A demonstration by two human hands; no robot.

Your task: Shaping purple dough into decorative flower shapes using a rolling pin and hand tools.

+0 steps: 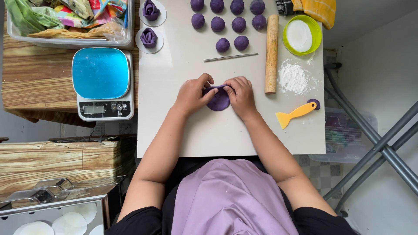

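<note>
A flat round of purple dough (217,101) lies on the white board (204,135) in the middle. My left hand (191,93) and my right hand (241,94) both pinch its far edge, folding it over, fingertips nearly meeting. Several purple dough balls (227,21) sit in rows at the far side of the board. Two shaped purple dough flowers (149,38) rest on round white papers at the far left of the board.
A wooden rolling pin (271,53) lies upright right of my hands, beside a flour pile (293,77), a yellow scraper (295,114) and a green bowl (302,35). A thin metal rod (230,57) lies beyond my hands. A blue-topped scale (102,83) stands left.
</note>
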